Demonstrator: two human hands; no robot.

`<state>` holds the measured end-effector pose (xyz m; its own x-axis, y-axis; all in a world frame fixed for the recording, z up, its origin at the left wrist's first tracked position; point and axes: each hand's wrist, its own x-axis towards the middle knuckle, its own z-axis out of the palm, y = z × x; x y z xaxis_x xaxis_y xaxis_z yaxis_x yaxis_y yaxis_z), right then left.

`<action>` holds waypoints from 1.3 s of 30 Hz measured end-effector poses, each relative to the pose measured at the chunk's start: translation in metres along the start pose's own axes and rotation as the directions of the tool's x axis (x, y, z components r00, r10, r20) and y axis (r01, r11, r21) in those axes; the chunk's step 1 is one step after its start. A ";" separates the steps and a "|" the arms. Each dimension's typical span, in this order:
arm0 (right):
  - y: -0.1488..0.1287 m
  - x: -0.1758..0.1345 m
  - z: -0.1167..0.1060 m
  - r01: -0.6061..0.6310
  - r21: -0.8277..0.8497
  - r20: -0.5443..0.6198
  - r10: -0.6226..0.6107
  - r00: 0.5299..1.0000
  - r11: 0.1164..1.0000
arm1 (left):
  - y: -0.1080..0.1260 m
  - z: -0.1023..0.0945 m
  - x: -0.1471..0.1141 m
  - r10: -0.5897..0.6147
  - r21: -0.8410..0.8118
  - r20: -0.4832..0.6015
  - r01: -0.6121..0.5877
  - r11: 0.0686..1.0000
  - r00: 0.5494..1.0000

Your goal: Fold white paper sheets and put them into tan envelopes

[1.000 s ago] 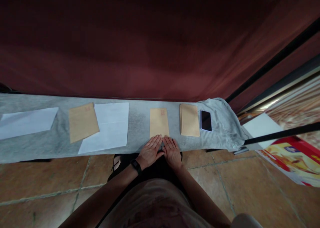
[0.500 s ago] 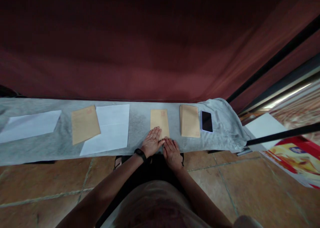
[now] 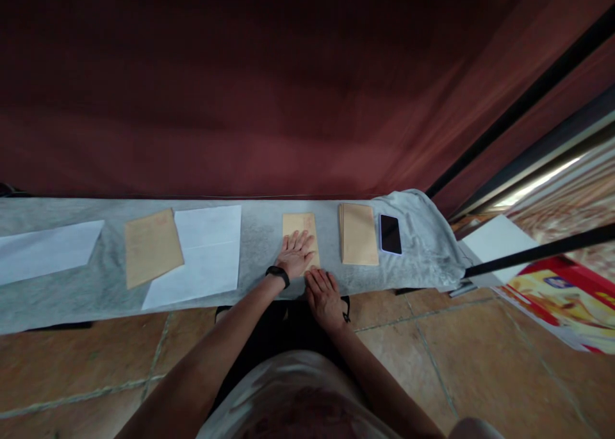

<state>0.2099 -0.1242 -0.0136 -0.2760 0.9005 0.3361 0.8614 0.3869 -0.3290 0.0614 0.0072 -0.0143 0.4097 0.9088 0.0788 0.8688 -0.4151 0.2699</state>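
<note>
A brown paper envelope point(image 3: 291, 222) with a faint red print at its upper right lies flat on the grey cloth. My left hand point(image 3: 295, 254) rests on it, palm down with the fingers spread, covering its middle. At the envelope's near right corner lies my right hand point(image 3: 325, 298), flat, its fingertips touching the lower edge. To the right is a stack of brown envelopes point(image 3: 359, 234). On the left, another brown envelope point(image 3: 154, 248) overlaps a large white sheet of paper point(image 3: 206, 250).
Right of the stack sits a phone point(image 3: 390, 234). A second white sheet point(image 3: 48, 250) lies at the far left of the cloth-covered bench point(image 3: 262, 218). Behind hangs a dark red curtain point(image 3: 288, 138). Black bars point(image 3: 538, 253) and a red-yellow box point(image 3: 562, 295) are at the right.
My left hand has slid forward up the envelope, away from my body. My right hand stays near the envelope's lower edge. The whole view has shifted slightly.
</note>
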 end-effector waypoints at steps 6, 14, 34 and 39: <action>0.000 0.000 -0.001 0.015 -0.010 -0.013 -0.015 1.000 1.000 | 0.001 -0.003 -0.037 0.040 0.000 0.014 -0.040 0.999 0.999; 0.000 -0.002 0.002 0.015 -0.039 -0.025 -0.016 1.000 0.999 | 0.006 0.012 -0.086 -0.108 -0.032 -0.259 0.104 0.994 0.960; -0.009 0.009 -0.005 -0.041 -0.017 -0.013 0.041 0.999 0.999 | 0.005 -0.010 -0.063 -0.566 -0.877 0.022 0.287 0.385 0.824; -0.011 0.029 -0.013 -0.114 0.047 -0.067 0.117 0.991 0.992 | 0.028 -0.034 -0.066 -0.539 -0.892 0.000 0.243 0.381 0.843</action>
<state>0.1981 -0.1047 0.0114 -0.1440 0.9244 0.3532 0.8664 0.2902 -0.4064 0.0496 -0.0632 0.0209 -0.1228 0.9893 -0.0788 0.1824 0.1005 0.9781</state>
